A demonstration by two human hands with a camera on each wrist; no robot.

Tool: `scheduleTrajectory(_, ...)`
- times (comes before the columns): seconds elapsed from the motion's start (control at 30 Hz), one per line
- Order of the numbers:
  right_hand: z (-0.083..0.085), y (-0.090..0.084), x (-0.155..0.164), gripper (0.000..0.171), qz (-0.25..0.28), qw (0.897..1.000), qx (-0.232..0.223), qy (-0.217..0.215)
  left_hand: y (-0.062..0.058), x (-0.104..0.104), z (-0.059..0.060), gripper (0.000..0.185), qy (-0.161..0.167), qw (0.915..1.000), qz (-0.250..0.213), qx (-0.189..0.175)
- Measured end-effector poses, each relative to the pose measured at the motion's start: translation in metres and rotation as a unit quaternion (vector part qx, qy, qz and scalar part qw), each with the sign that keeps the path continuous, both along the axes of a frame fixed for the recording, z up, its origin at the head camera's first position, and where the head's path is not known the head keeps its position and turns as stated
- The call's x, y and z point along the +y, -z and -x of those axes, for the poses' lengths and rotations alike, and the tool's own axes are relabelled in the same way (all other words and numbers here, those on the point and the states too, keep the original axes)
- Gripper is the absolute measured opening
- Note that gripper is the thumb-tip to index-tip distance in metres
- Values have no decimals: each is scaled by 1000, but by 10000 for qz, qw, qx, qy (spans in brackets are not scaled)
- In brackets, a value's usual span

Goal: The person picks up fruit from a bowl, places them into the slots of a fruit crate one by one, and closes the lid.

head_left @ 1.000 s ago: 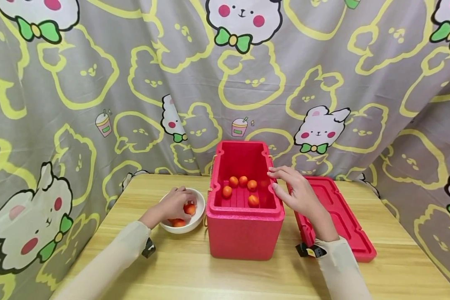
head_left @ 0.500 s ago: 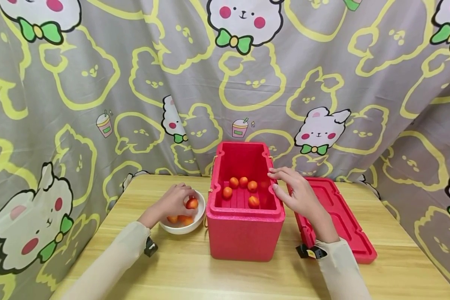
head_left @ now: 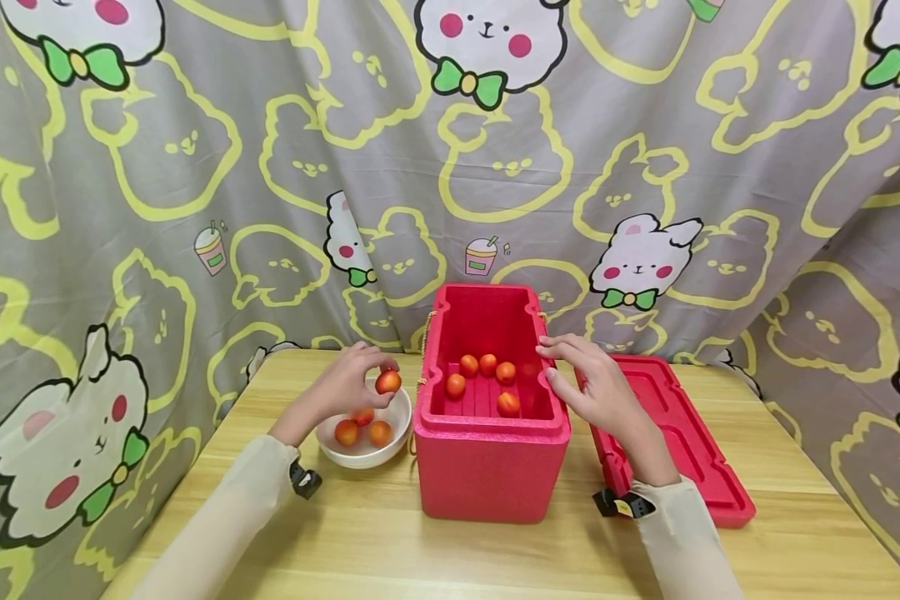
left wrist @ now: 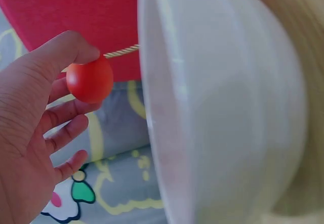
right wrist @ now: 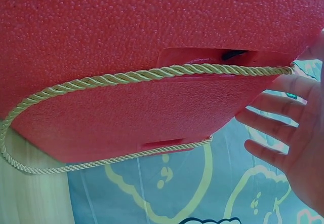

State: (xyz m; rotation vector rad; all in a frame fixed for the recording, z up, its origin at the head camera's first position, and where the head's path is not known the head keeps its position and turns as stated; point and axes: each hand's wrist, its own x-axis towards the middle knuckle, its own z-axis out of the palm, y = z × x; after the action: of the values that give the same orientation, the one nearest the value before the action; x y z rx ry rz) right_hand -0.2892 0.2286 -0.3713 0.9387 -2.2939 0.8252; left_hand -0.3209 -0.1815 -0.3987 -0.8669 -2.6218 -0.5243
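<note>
The left hand [head_left: 342, 385] pinches a small orange-red fruit [head_left: 387, 382] between thumb and fingertips, its grip clamped on the fruit, and holds it in the air just above the white bowl [head_left: 397, 437] and close beside the left wall of the red foam box [head_left: 487, 467]. In the left wrist view the same fruit [left wrist: 90, 79] sits under the thumb with the other fingers [left wrist: 68, 133] loosely spread below it, the bowl's pale outer wall [left wrist: 228, 107] filling the right of the picture. Three more fruits lie in the bowl, one of them partly hidden under the hand. The box stands open on the wooden worktop [head_left: 390, 550] with five fruits on its ribbed floor. The right hand [head_left: 592, 379] hovers at the box's right rim, its grip apart with fingers straight and relaxed, holding nothing; whether it touches the rim cannot be told. In the right wrist view, its fingers [right wrist: 276, 125] are spread beside the box's side, where a twisted cream cord [right wrist: 152, 74] runs. The red lid [head_left: 690, 450] lies flat on the worktop, right of the box.
</note>
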Motion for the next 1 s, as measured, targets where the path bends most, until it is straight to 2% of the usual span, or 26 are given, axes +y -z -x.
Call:
scheduleTrajectory(0.2, -1, -1, 0, 38, -12, 10000, 2, 18, -18, 6, -3, 34, 15, 9996, -273, 41)
scheduleTrajectory(0.53, -2, 0, 0, 39, 7, 10000, -46, 42, -45, 16, -3, 32, 186, 9957, -759, 500)
scheduleTrajectory(0.73, -1, 0, 0, 38, 8, 10000, -28, 18, -58, 25, -1, 33, 245, 9925, -992, 667)
scheduleTrajectory(1.0, -1, 1, 1, 38, 4, 10000, 42, 8, -73, 43, -3, 35, 476, 9863, -1431, 661)
